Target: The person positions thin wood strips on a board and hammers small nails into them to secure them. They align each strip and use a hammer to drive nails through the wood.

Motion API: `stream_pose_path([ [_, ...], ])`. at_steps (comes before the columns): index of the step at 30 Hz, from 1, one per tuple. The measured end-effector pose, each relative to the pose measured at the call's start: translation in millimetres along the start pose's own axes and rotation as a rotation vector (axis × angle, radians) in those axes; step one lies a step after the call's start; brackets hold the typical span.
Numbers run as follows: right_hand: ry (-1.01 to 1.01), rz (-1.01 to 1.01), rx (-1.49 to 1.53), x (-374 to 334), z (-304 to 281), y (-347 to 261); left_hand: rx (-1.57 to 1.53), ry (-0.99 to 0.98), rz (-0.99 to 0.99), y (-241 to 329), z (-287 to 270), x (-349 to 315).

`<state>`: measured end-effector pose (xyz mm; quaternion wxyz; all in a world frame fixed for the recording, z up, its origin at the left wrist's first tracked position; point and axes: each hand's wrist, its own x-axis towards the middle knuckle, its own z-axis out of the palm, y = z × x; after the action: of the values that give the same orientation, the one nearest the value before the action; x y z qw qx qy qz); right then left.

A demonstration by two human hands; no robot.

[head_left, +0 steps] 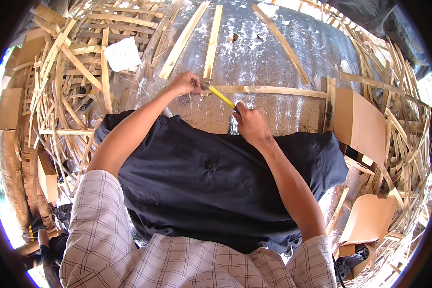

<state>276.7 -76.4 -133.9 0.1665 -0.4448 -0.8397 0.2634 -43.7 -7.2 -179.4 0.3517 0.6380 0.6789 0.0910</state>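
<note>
My right hand [253,126] is closed round the dark grip of a hammer with a yellow shaft [222,98]. Its metal head [205,84] is beside the fingers of my left hand [185,85]. Those fingers are pinched together, and whatever they hold is too small to make out. Under the hammer head, a flat bamboo strip [283,91] runs crosswise over a silvery sheet [245,53]. The near end of another bamboo strip [213,43] meets it there. Dark cloth [211,182] is draped across my lap, just below both hands.
Two more bamboo strips, one at left [185,41] and one at right [283,44], lie on the sheet. Heaped bamboo strips [67,81] and a white chunk [122,54] are at left. Open cardboard boxes [359,122] stand at right among more strips.
</note>
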Motion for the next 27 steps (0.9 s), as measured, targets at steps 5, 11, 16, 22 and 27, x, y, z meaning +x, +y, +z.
stream_pose_path([
  [5,0.052,-0.005,0.115,-0.5,-5.8,-5.5,0.083,0.046,-0.013,6.1,0.2,-3.8],
  [11,0.026,0.021,0.126,1.9,2.3,5.7,0.088,0.036,0.005,-0.7,3.6,-1.6],
  [16,0.047,0.016,0.156,0.3,-4.3,0.2,0.051,0.026,-0.014,0.9,5.0,-2.3],
  [22,0.040,-0.003,0.055,-0.4,2.8,7.9,0.037,0.038,-0.030,11.3,1.8,-6.1],
  [27,0.095,0.060,0.171,1.4,-12.8,-1.6,0.034,0.070,-0.196,36.2,13.2,-14.5],
])
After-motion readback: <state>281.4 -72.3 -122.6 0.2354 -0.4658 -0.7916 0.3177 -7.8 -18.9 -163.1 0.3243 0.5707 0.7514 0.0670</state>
